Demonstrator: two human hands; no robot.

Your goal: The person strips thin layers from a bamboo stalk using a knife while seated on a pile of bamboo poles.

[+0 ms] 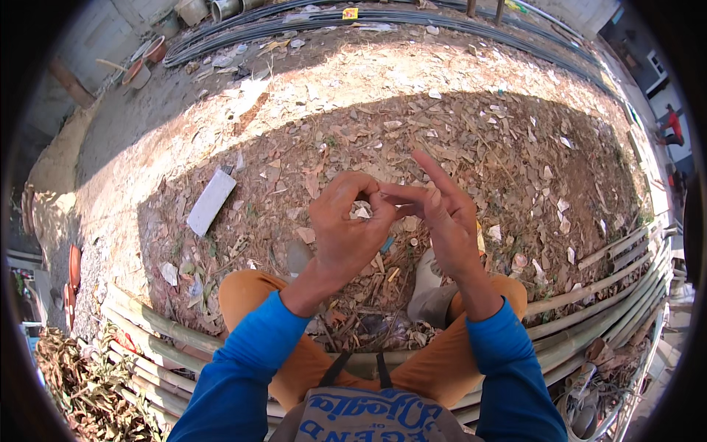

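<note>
So right at the bottom edge the person is sitting on a row of bamboo poles (589, 291), knees in orange trousers (243, 291) poking forward and both forearms in blue sleeves (243, 368) coming up from below. The left hand (346, 221) is curling in on itself, wrist bent a bit, thumb and forefinger arching round to make a loose ring, and there's a tiny pale scrap (361, 212) sitting right in that ring, so it's pinching or at least closing around that bit. The right hand (442, 214) is standing more upright just beside it, palm turned toward the left one, index finger sticking up and out, another finger reaching across so its tip is touching the left hand's fingertips; it's mostly open, and I can't tell if it's actually gripping the scrap too. Both hands are hovering in front of the knees, above a grey shoe (426, 283) planted on the ground. Past them the dirt is lying in shadow, covered in dry leaves and chips, with a flat white board (211, 201) off to the left. Further out the ground is sitting in sun, then long dark steel rods (368, 18) are running across the top, with some buckets (147, 59) at upper left and a person in red (672, 125) way off at the right.
</note>
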